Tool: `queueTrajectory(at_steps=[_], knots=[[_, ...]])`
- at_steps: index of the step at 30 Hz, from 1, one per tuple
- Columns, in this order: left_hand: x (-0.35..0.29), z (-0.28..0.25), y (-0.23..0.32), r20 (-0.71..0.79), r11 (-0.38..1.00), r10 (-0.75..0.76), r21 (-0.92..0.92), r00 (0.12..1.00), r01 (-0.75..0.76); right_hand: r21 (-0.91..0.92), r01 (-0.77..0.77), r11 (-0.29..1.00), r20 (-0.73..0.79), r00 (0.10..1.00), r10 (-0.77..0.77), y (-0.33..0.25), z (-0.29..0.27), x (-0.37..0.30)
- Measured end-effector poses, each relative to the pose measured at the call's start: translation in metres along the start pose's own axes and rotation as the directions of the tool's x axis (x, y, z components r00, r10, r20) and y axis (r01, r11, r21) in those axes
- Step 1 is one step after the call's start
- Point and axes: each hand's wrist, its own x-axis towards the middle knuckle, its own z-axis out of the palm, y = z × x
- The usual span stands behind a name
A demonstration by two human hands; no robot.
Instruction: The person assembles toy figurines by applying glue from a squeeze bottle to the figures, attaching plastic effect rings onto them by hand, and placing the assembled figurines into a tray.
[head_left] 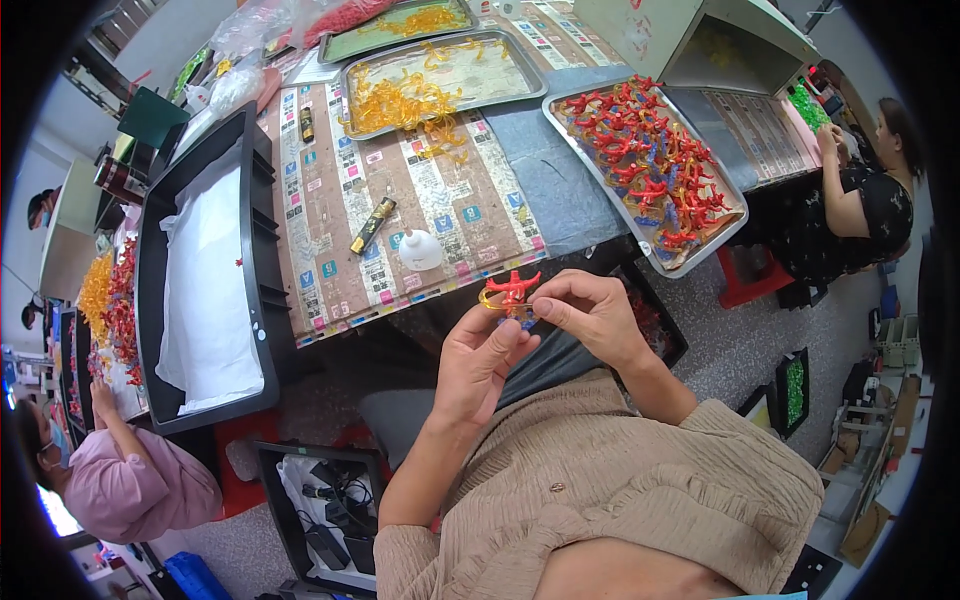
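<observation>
Just past the table's front edge, I hold a small red plastic figure [513,286] with spread arms and a blue lower part. My left hand [478,362] is closed on it, thumb and fingers around its lower end. A curved, clear yellow plastic piece [489,301] lies around the figure's middle. The fingertips of my right hand [597,312] pinch at the right side, where the yellow piece ends; whether they also touch the figure is hidden. On the table ahead stand a white squeeze bottle [420,250] and a black-and-gold tube [373,226].
A metal tray [740,217] of red-and-blue figures lies at right; another tray [520,75] holds yellow pieces, some spilling over its near edge. A black crate [150,290] lined with white sheet is at left. Co-workers sit on both sides. A crate of black adapters [270,470] stands below left.
</observation>
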Motion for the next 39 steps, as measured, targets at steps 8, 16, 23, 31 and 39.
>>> queueTrajectory(at_steps=[8,16,23,31,39], knots=[[0.001,-0.002,-0.005,0.081,0.995,-0.021,-0.098,0.997,0.029,-0.029,0.045,0.999,-0.002,0.999,-0.045,-0.001,-0.002,-0.002],[-0.001,-0.002,-0.005,0.092,0.997,-0.008,-0.069,0.996,0.014,0.034,0.003,0.999,-0.027,1.000,-0.003,-0.006,-0.004,-0.005],[-0.002,0.000,-0.006,0.097,1.000,0.019,0.004,0.995,-0.020,-0.079,0.179,0.981,-0.188,0.963,-0.191,-0.004,-0.006,-0.001],[-0.002,-0.002,-0.015,0.137,0.994,0.056,0.085,0.989,-0.068,-0.290,0.201,0.936,0.019,0.979,-0.205,-0.024,-0.012,-0.002],[-0.005,0.001,-0.021,0.154,0.988,0.062,0.132,0.986,-0.082,-0.319,0.241,0.916,0.130,0.969,-0.210,-0.031,-0.022,-0.003]])
